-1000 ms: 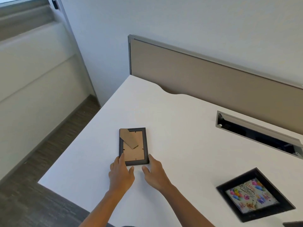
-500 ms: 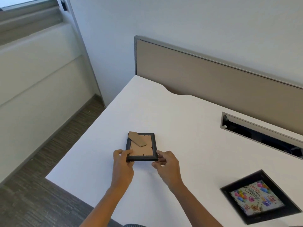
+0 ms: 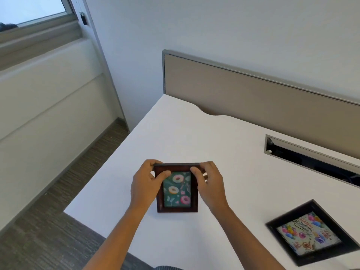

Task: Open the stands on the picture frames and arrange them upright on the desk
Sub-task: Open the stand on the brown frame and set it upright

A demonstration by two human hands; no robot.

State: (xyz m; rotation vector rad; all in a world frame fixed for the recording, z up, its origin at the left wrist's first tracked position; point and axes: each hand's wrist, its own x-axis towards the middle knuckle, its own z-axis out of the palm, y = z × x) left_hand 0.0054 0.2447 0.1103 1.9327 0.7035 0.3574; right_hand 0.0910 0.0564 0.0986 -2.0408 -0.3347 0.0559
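Note:
A small dark-framed picture frame [image 3: 176, 191] with a green doughnut print stands upright, its picture facing me, with its lower edge on the white desk [image 3: 224, 152]. My left hand [image 3: 145, 184] grips its upper left corner, thumb on the front. My right hand [image 3: 209, 185] grips the upper right corner the same way. The stand at the back is hidden. A second black frame [image 3: 309, 232] with a colourful birthday print lies flat, face up, at the lower right.
A grey cable slot [image 3: 311, 154] is cut into the desk at the right. A beige partition panel [image 3: 253, 98] runs along the desk's far edge. The desk's left edge drops to a carpeted floor [image 3: 58, 201].
The frame lay face down with its cardboard stand showing; both hands have raised and turned it, and it now stands with the picture towards me. The camera has come closer.

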